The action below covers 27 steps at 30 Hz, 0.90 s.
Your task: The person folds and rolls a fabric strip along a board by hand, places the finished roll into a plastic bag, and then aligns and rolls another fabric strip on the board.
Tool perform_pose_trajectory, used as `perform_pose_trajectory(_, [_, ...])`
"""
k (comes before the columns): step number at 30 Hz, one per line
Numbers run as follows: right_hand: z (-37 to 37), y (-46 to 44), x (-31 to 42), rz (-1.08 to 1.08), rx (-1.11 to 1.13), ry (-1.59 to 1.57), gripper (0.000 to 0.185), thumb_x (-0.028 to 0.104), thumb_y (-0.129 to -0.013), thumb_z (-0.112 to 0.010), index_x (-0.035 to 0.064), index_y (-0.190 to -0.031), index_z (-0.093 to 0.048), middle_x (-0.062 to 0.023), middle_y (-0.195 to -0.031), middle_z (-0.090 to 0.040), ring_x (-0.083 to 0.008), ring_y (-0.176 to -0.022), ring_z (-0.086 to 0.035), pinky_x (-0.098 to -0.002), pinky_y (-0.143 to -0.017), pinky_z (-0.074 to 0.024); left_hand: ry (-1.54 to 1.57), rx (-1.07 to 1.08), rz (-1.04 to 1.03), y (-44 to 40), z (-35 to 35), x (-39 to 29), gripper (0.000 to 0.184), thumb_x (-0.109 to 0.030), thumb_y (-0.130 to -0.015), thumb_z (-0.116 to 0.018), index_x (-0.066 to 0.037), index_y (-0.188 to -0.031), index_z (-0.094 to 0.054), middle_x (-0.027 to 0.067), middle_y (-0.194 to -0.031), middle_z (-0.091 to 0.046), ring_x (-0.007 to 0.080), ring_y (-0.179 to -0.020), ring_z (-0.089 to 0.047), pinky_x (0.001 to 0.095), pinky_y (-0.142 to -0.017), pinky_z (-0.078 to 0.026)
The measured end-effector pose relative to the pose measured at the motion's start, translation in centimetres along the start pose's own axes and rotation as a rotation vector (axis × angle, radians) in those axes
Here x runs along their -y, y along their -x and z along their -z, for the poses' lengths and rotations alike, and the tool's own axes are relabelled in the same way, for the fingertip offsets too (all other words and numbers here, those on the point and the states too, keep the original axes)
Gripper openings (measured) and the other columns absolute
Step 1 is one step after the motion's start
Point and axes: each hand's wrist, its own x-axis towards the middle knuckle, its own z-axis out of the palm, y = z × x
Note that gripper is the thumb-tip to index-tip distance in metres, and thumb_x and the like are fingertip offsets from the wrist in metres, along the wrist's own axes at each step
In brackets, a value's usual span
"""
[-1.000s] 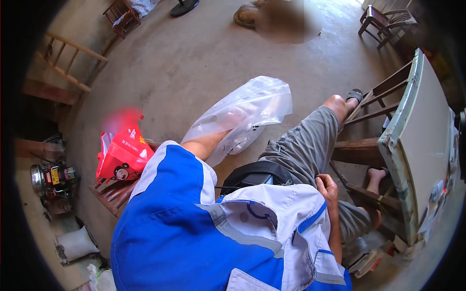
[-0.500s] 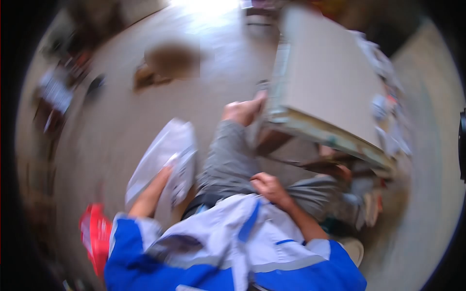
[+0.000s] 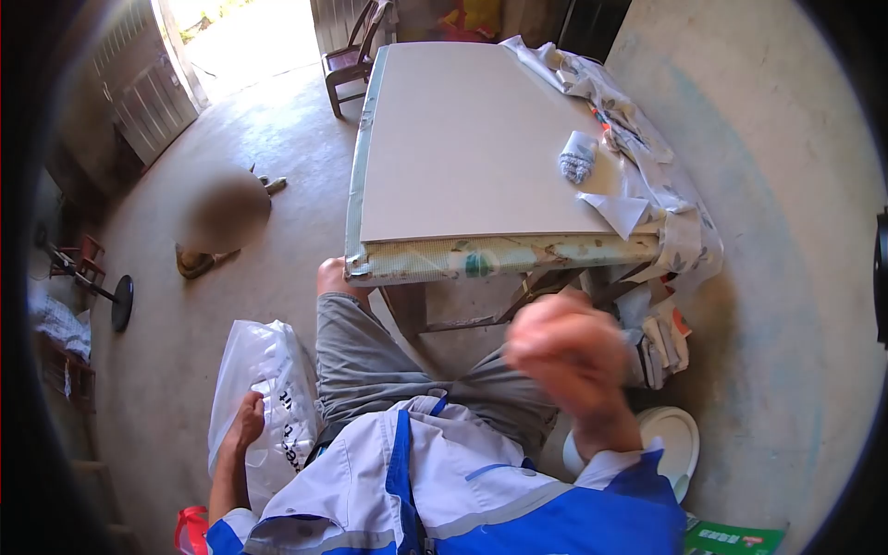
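Observation:
At my left side stands a clear plastic bag (image 3: 233,377) with white packets or folded white material in it and black lettering showing. My left hand (image 3: 246,418) grips the upper part of this bag, fingers curled on the plastic. My right hand (image 3: 569,347) is raised above my lap, near the front edge of the table; motion smears its fingers, and I see nothing held in it. On the table a white board (image 3: 472,139) lies flat. A small rolled grey-and-white bundle (image 3: 578,157) rests near its right side, beside a white triangular flap (image 3: 622,213).
The table's worn edge (image 3: 499,257) is before my knees. Crumpled printed cloth (image 3: 638,139) lines its right side. A white bucket (image 3: 671,444) stands at my right. A blurred figure (image 3: 222,217) is on the floor ahead left, and a chair (image 3: 356,60) stands beyond the table.
My right hand has risen from my lap toward the table front. My view has turned, so the table sits more centrally. My left hand stays at the plastic bag.

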Motion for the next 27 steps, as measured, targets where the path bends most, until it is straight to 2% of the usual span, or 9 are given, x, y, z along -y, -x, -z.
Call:
perform_pose_trajectory(2, [0.8,-1.0,4.8,0.141,-0.085,-0.051,0.015,-0.004,-0.090,-0.071,0.0008,-0.105,-0.070,-0.0157,-0.090,-0.069,-0.0223,-0.068,-0.065,-0.0357,-0.061,-0.0518,-0.316,-0.042,-0.231,3.2,2.3,-7.7,0.024,-0.015,-0.102,-0.061,0.005,-0.110,-0.071,0.0237,-0.101,-0.073,0.0407,-0.087,-0.073,0.0460,-0.079,-0.058])
perform_pose_trajectory(4, [0.8,-1.4,8.8,0.301,-0.112,-0.119,0.016,-0.004,-0.088,-0.070,0.0017,-0.103,-0.069,-0.0130,-0.087,-0.067,-0.0202,-0.065,-0.061,-0.0340,-0.058,-0.0488,-0.153,0.000,-0.272,5.5,2.9,-16.2,0.018,-0.007,-0.096,-0.069,0.003,-0.110,-0.072,0.0205,-0.100,-0.074,0.0346,-0.088,-0.076,0.0414,-0.075,-0.060])
perform_pose_trajectory(5, [0.6,-1.7,10.1,0.364,-0.103,-0.153,0.016,-0.004,-0.087,-0.070,0.0022,-0.102,-0.069,-0.0117,-0.086,-0.066,-0.0192,-0.064,-0.060,-0.0332,-0.057,-0.0473,-0.056,0.019,-0.306,6.0,2.7,-18.8,0.018,-0.004,-0.094,-0.071,0.002,-0.110,-0.072,0.0190,-0.099,-0.074,0.0316,-0.086,-0.076,0.0390,-0.073,-0.061])
perform_pose_trajectory(7, [-0.2,-2.3,12.2,0.473,-0.074,-0.219,0.016,-0.003,-0.085,-0.069,0.0031,-0.100,-0.068,-0.0090,-0.083,-0.063,-0.0172,-0.061,-0.057,-0.0315,-0.055,-0.0442,-0.071,0.067,-0.429,6.0,2.2,-21.7,0.019,-0.002,-0.093,-0.072,0.002,-0.112,-0.072,0.0173,-0.100,-0.075,0.0281,-0.087,-0.078,0.0376,-0.075,-0.063])
perform_pose_trajectory(11, [-1.1,-3.3,13.3,0.546,-0.021,-0.261,0.017,-0.002,-0.081,-0.068,0.0050,-0.097,-0.066,-0.0037,-0.077,-0.059,-0.0131,-0.056,-0.050,-0.0282,-0.051,-0.0382,-0.017,0.114,-0.638,5.1,0.8,-25.4,0.017,-0.005,-0.093,-0.072,0.001,-0.110,-0.072,0.0156,-0.098,-0.074,0.0308,-0.087,-0.076,0.0377,-0.076,-0.062])
perform_pose_trajectory(15, [-1.6,-3.1,13.5,0.545,-0.024,-0.238,0.018,-0.001,-0.077,-0.067,0.0068,-0.093,-0.064,0.0016,-0.072,-0.055,-0.0090,-0.050,-0.044,-0.0249,-0.047,-0.0321,-0.015,0.116,-0.751,3.9,-0.3,-27.0,0.017,-0.005,-0.091,-0.074,0.000,-0.108,-0.073,0.0162,-0.098,-0.076,0.0325,-0.088,-0.075,0.0397,-0.076,-0.060])
perform_pose_trajectory(17, [-2.4,-3.3,13.0,0.580,-0.119,-0.242,0.016,-0.004,-0.078,-0.064,0.0070,-0.090,-0.066,0.0021,-0.068,-0.053,-0.0090,-0.048,-0.043,-0.0253,-0.045,-0.0305,-0.013,0.113,-0.777,3.7,-0.4,-28.0,0.016,-0.004,-0.091,-0.074,0.000,-0.107,-0.073,0.0162,-0.098,-0.076,0.0329,-0.088,-0.075,0.0400,-0.076,-0.061])
perform_pose_trajectory(20, [-3.1,-4.4,12.6,0.626,-0.145,-0.275,0.017,-0.004,-0.079,-0.063,0.0090,-0.089,-0.069,0.0027,-0.066,-0.052,-0.0083,-0.047,-0.042,-0.0255,-0.044,-0.0293,0.000,0.112,-0.821,3.7,-0.5,-28.5,0.016,-0.004,-0.091,-0.074,-0.001,-0.106,-0.073,0.0162,-0.097,-0.076,0.0331,-0.087,-0.075,0.0403,-0.075,-0.061])
perform_pose_trajectory(27, [-2.7,-4.9,12.6,0.650,-0.022,-0.271,0.021,-0.005,-0.077,-0.064,0.0144,-0.084,-0.067,0.0031,-0.067,-0.054,-0.0081,-0.046,-0.041,-0.0261,-0.044,-0.0295,0.024,0.079,-0.887,3.8,-0.9,-29.5,0.015,-0.003,-0.090,-0.075,-0.002,-0.105,-0.073,0.0157,-0.096,-0.076,0.0325,-0.085,-0.076,0.0400,-0.074,-0.061])
